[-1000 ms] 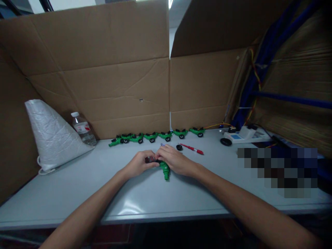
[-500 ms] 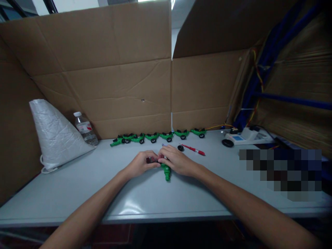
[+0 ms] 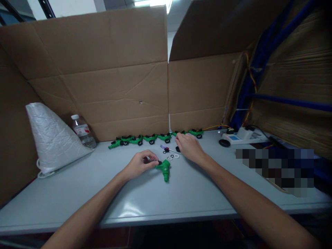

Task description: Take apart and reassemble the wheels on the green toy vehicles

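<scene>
My left hand (image 3: 141,164) is closed on a green plastic fitting (image 3: 165,169) with a ribbed stub pointing towards me. Thumb and fingers grip its left end, where a dark part partly shows. Over the table to the right, my right hand (image 3: 190,147) has curled fingers; what they hold, if anything, is hidden. Just left of it lies a screwdriver with a purple-blue handle (image 3: 164,147). A black disc (image 3: 178,149), a white ring (image 3: 176,156) and small black rings (image 3: 172,156) lie between the hands.
Several similar green pieces with black wheel-like parts (image 3: 150,139) line the back of the table. A silvery bag (image 3: 55,141) and water bottle (image 3: 83,131) stand left. A white device (image 3: 240,138) lies at the right. Cardboard walls (image 3: 103,86) enclose the table.
My right hand has left the green fitting and moved right and away from me, covering where the red screwdriver lay. The small rings have come into sight. My left hand still holds the fitting.
</scene>
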### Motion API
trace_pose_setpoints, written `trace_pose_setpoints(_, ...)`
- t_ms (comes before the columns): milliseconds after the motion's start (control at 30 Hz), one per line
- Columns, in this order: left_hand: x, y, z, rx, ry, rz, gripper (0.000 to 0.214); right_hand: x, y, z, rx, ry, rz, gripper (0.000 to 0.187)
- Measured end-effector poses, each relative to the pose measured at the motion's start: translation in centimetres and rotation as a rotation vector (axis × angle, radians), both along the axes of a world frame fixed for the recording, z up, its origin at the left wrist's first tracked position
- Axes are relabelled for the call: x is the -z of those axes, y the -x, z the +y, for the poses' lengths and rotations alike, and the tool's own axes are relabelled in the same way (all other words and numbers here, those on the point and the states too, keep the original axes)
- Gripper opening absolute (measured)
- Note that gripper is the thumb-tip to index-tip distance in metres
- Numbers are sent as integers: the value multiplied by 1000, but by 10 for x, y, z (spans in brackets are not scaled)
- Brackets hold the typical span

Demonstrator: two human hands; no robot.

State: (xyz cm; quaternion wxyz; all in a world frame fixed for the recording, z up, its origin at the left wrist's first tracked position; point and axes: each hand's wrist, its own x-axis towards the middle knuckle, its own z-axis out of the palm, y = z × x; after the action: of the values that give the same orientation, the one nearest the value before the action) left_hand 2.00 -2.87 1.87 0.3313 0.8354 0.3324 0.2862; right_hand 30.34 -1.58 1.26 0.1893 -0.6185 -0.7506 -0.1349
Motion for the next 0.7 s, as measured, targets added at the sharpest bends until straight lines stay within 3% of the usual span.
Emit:
trace_pose_setpoints(133, -1, -1, 0, 0, -36, 6, 26, 2, -6, 4, -3, 29, -26, 24)
trace_pose_setpoints(367, -2, -3, -2, -5, -86, 19, 23, 11, 2, 4, -240, 79, -23, 23)
trace_pose_setpoints(567, -2, -4, -2, 11, -96, 34, 24, 18, 4, 3, -256, 54, -6, 18)
trace_pose_setpoints(700, -2, -4, -3, 18, -105, 31, 26, 26, 13, 6, -263, 34, 8, 27)
